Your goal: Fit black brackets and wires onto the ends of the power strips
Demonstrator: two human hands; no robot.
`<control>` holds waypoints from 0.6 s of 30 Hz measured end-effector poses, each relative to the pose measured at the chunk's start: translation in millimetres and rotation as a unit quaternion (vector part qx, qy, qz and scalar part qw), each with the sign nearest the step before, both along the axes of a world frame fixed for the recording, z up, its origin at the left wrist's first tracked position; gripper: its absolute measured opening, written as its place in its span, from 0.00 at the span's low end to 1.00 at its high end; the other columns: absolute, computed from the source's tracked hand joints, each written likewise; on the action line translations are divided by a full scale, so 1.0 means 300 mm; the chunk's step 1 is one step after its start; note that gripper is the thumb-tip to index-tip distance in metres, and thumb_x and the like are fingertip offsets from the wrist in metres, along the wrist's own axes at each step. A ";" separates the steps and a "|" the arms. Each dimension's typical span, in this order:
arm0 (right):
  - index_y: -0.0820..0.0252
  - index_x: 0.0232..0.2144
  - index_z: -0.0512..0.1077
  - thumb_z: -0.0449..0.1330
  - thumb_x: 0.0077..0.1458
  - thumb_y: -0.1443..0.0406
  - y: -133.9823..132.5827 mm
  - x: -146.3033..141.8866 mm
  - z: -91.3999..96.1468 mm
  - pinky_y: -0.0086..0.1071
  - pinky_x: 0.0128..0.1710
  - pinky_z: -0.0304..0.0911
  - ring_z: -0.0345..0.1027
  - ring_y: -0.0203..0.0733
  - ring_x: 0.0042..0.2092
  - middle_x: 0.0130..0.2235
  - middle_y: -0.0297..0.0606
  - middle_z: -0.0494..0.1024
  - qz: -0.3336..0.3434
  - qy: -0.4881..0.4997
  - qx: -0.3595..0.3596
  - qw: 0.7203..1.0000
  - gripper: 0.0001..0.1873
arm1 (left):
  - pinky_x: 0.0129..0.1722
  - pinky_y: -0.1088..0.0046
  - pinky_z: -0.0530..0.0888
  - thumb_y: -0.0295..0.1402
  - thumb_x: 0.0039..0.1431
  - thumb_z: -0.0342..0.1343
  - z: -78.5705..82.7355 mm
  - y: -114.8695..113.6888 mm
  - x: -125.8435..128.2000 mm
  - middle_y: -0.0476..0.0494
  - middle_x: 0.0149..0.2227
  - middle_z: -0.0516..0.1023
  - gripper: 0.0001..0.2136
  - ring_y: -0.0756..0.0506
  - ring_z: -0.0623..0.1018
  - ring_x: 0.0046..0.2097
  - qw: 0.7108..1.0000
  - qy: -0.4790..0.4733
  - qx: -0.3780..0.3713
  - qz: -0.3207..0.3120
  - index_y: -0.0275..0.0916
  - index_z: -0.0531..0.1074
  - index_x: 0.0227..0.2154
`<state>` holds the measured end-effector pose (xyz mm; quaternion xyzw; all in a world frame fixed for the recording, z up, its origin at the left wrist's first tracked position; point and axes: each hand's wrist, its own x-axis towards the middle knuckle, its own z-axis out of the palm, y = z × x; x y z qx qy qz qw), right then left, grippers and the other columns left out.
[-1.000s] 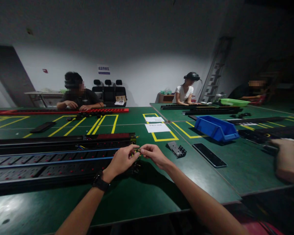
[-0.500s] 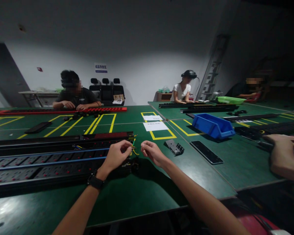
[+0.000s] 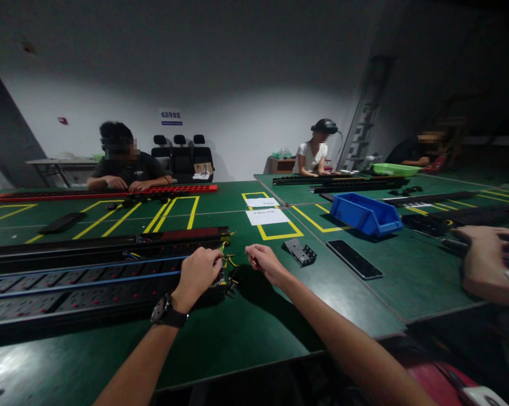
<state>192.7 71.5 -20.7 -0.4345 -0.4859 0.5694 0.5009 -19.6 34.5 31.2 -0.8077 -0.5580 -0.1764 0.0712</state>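
Long black power strips [image 3: 85,276] with red switches and blue wires lie across the green table [image 3: 254,327] on the left. My left hand [image 3: 199,273], a watch on its wrist, is closed at the strips' right end, fingers on the yellow-green wires [image 3: 228,260] that stick out there. My right hand [image 3: 265,262] hovers just right of those wires, fingers pinched together; what they hold, if anything, is too small to make out.
A small black bracket [image 3: 299,252] and a flat black plate [image 3: 355,259] lie right of my hands. Behind them stands a blue bin [image 3: 364,214], with white papers [image 3: 266,216] in a yellow box. Another person's hand [image 3: 485,259] works at far right; three people sit at the far tables.
My hands have drawn apart. The left dropped to the strip's end with the wires; the right moved slightly right and down. The view shifted a little.
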 end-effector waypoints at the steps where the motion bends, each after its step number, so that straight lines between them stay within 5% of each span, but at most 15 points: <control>1: 0.60 0.26 0.69 0.67 0.45 0.50 0.001 0.000 -0.001 0.26 0.21 0.45 0.54 0.29 0.21 0.21 0.27 0.66 0.002 -0.003 0.000 1.000 0.20 | 0.38 0.72 0.71 0.35 0.66 0.52 -0.003 0.003 0.001 0.43 0.40 0.82 0.11 0.43 0.77 0.44 1.000 0.008 0.001 -0.003 0.46 0.80 0.42; 18: 0.59 0.25 0.69 0.66 0.45 0.51 0.009 -0.001 -0.006 0.26 0.20 0.45 0.53 0.29 0.20 0.20 0.27 0.66 -0.010 -0.018 0.005 1.000 0.19 | 0.38 0.71 0.71 0.36 0.68 0.51 -0.014 0.024 0.002 0.41 0.40 0.83 0.13 0.42 0.78 0.42 0.999 0.023 -0.015 -0.029 0.47 0.81 0.45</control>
